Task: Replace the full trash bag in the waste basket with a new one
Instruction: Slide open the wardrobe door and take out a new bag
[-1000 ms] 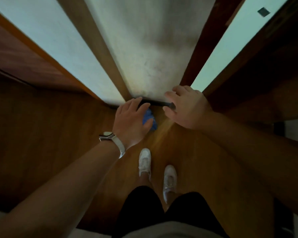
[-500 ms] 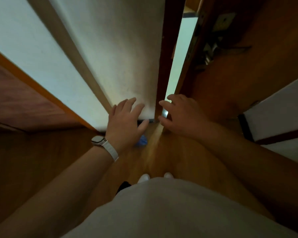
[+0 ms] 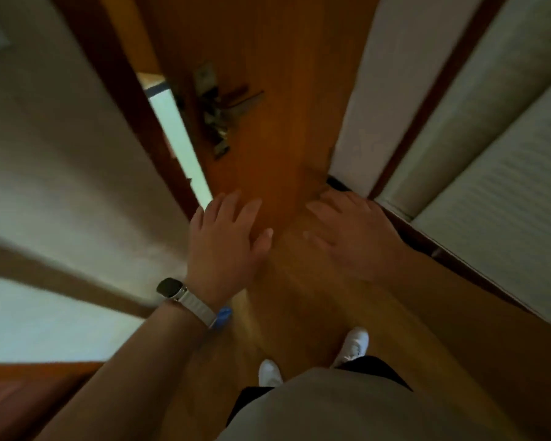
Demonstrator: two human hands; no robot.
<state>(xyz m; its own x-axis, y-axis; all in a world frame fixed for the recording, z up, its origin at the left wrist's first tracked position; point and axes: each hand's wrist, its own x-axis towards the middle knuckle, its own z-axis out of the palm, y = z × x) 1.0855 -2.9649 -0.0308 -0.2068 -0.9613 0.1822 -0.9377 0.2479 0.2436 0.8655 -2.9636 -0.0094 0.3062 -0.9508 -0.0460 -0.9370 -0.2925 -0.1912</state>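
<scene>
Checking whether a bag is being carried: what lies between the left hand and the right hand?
Head view: only bare brown wood between the left hand and the right hand; neither holds anything.

A: Where are the 2 hands?
B: Left hand [image 3: 223, 237] and right hand [image 3: 353, 233] sit side by side, apart, before the door [image 3: 268, 58]; the lock [image 3: 218, 113] is above the left hand.
A: And lower down?
B: Left shoe [image 3: 269, 372] and right shoe [image 3: 352, 343] stand on the floor [image 3: 299, 313] behind the hands; a small object [image 3: 224, 316] lies by the left wrist.
</scene>
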